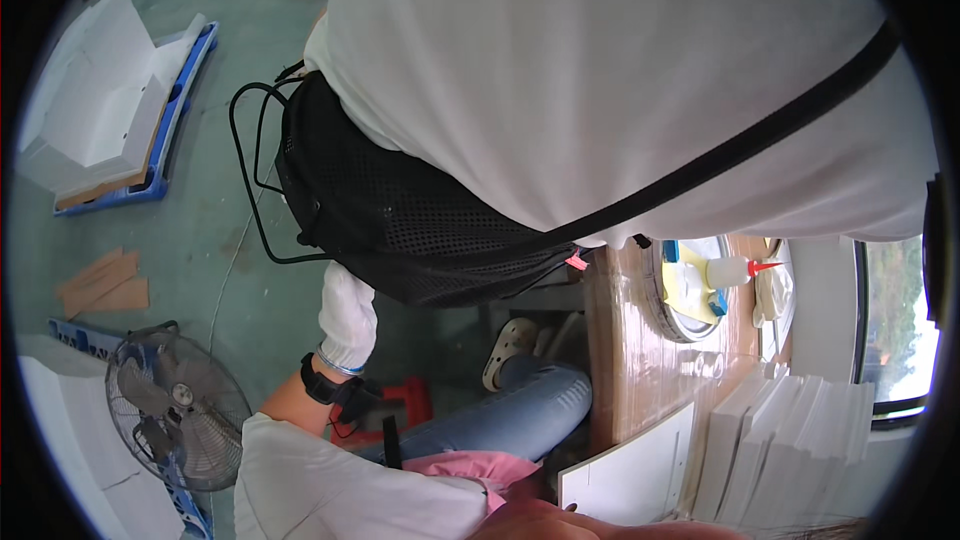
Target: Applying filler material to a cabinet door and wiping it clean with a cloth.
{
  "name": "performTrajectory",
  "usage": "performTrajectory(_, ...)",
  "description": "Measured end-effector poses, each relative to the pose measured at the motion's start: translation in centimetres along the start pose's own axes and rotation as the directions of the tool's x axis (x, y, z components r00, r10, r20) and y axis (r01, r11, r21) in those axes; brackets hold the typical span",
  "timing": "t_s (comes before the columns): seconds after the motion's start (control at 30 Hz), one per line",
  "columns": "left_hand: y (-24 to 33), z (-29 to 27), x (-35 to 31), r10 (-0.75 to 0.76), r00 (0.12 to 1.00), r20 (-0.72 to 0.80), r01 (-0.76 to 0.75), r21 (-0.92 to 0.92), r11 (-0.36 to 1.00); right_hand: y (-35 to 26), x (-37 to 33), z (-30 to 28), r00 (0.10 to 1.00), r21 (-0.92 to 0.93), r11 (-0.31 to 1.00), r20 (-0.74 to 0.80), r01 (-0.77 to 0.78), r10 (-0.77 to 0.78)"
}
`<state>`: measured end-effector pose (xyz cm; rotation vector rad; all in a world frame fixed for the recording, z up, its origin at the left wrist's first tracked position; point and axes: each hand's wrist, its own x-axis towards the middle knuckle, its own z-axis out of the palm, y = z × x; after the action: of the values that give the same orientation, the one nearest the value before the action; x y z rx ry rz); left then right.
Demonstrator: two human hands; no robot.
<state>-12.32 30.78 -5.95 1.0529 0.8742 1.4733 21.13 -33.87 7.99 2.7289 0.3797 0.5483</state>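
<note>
My left hand (347, 318), in a white glove with a black band at the wrist, reaches up from the lower edge to the bottom of a black mesh bag (430, 215). Its fingertips meet the bag's lower edge, and I cannot make out how the fingers are bent or whether they grip it. The bag hangs by a black strap (720, 155) across a person in a white shirt (600, 60), who fills the upper part of the view. Black cord loops (245, 175) stick out from the bag's left end. My right hand is out of view.
A floor fan (180, 395) stands at left, below a white box (100, 110) on a blue pallet. At right, a wrapped worktable (635, 370) bears a round lid (690, 325) and a glue bottle (728, 272). White boards (780, 440) stand beside it. A red stool (415, 402) is low in the middle.
</note>
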Motion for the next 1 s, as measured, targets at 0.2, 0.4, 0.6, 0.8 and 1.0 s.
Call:
performTrajectory(0.2, -4.5, -5.3, -0.7, -0.326, 0.938, 0.116, 0.322, 0.052, 0.945, -1.4, -0.2, -1.2, 0.999, 0.084, 0.996, -0.03, -0.01, 0.012)
performTrajectory(0.4, 2.6, 0.8, 0.0, -0.291, 0.955, -0.056, 0.294, 0.035, 0.955, -4.9, 1.1, -5.9, 0.798, -0.031, 0.884, 0.416, -0.467, 0.436)
performTrajectory(0.6, 5.3, 3.0, -2.5, -0.345, 0.939, -0.013, 0.344, -0.045, 0.938, -5.9, 1.3, -8.6, 0.751, -0.071, 0.876, 0.486, -0.476, 0.448)
performTrajectory(0.8, 8.5, 8.4, -10.1, -0.454, 0.641, 0.619, 0.385, 0.252, 0.888, 2.3, -1.8, 2.7, 0.964, 0.102, 0.961, 0.092, -0.259, 0.25)
performTrajectory(1.0, 10.1, 20.3, -16.6, -0.438, 0.236, 0.867, 0.313, 0.359, 0.879, 1.2, -0.7, 0.3, 0.909, 0.099, 0.918, 0.213, -0.383, 0.357)
